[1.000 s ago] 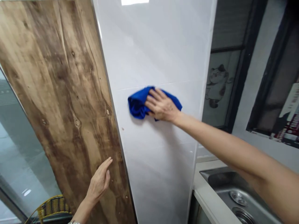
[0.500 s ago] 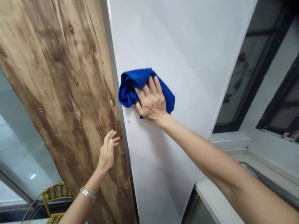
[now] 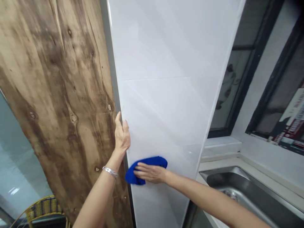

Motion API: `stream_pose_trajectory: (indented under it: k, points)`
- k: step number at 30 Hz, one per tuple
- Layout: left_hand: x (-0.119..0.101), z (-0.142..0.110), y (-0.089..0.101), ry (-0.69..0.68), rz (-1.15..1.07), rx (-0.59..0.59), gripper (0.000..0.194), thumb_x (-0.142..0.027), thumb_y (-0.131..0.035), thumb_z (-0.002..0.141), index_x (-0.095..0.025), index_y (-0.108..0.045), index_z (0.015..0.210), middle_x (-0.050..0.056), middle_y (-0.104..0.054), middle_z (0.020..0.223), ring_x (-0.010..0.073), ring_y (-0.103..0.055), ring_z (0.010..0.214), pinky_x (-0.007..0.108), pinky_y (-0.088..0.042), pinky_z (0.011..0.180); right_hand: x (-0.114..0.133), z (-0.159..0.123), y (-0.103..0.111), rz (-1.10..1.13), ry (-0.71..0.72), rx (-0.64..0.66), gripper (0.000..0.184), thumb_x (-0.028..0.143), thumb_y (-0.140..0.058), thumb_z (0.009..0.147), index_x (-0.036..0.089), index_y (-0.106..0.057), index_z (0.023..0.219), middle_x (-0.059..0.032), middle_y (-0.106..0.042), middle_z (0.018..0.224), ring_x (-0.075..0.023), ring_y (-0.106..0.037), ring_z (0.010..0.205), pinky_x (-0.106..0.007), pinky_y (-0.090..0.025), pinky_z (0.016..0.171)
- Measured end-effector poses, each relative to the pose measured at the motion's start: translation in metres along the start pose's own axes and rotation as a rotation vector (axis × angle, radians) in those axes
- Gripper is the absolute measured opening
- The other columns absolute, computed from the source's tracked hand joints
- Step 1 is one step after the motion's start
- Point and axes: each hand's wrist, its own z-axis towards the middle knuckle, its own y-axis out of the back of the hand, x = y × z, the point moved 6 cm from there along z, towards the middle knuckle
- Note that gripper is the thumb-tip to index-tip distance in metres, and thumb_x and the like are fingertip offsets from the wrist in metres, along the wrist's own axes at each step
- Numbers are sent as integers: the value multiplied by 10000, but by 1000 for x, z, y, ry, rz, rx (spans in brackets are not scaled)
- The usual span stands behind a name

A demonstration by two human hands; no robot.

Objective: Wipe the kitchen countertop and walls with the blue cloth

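Observation:
A blue cloth (image 3: 154, 161) lies bunched against the white tiled wall panel (image 3: 166, 107), low down near its left edge. My right hand (image 3: 150, 173) presses flat on the cloth, fingers pointing left and partly sunk in its folds. Higher up and to the left, my left hand (image 3: 123, 134) rests at the grey edge strip (image 3: 111, 63) of the wall, thumb and fingers apart, holding no loose object. A silver bracelet (image 3: 110, 171) circles the left wrist.
Left of the strip stands a large wooden slab (image 3: 78, 95) with knots. A steel sink (image 3: 249, 193) is set in a counter at lower right, below dark-framed windows (image 3: 237, 85). A yellow-and-black woven chair (image 3: 45, 207) shows at lower left.
My right hand has moved the cloth down the wall. My left hand has come up and right from in front of the wood to the wall edge. More of the sink shows.

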Motion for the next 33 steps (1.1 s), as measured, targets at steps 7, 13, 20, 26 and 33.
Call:
stream_pose_trajectory:
  k: [7, 13, 20, 26, 33]
  points:
    - [2, -1, -14, -80, 98, -125, 756, -628, -304, 971, -114, -284, 1524, 230, -455, 1534, 276, -475, 1416, 458, -408, 1181, -24, -12, 27, 102, 171, -6, 256, 217, -510, 909, 256, -754, 975, -21, -701, 1267, -219, -607, 1268, -443, -443, 1200]
    - [5, 1, -12, -76, 91, -97, 714, -605, -315, 979, -148, -293, 1526, 194, -473, 1535, 263, -504, 1391, 437, -433, 1154, -151, 6, 108, 64, 83, 35, 234, 209, -514, 970, 191, -686, 1128, -64, -657, 1349, -238, -524, 1360, -526, -375, 1224]
    - [7, 2, -11, -23, 145, -130, 719, -625, -293, 969, -164, -330, 1518, 186, -517, 1503, 293, -544, 1354, 447, -469, 1109, -284, 71, 191, -89, -139, 87, 393, 335, -520, 989, 201, -592, 1351, -93, -559, 1470, -265, -397, 1462, -579, -298, 1239]
    - [9, 2, -10, -37, 165, -137, 735, -636, -328, 955, -148, -344, 1505, 204, -553, 1460, 304, -593, 1297, 465, -505, 1067, -356, 129, 233, -238, -200, 86, 581, 442, -232, 1031, 129, -533, 1417, -82, -482, 1540, -262, -344, 1480, -521, -246, 1238]
    - [10, 2, -8, -3, 204, -142, 798, -676, -313, 936, -122, -340, 1510, 220, -584, 1420, 307, -613, 1270, 452, -529, 1035, -463, 120, 298, -376, -534, -183, 605, 589, -300, 929, 227, -659, 1254, -8, -495, 1538, -242, -307, 1504, -396, -218, 1262]
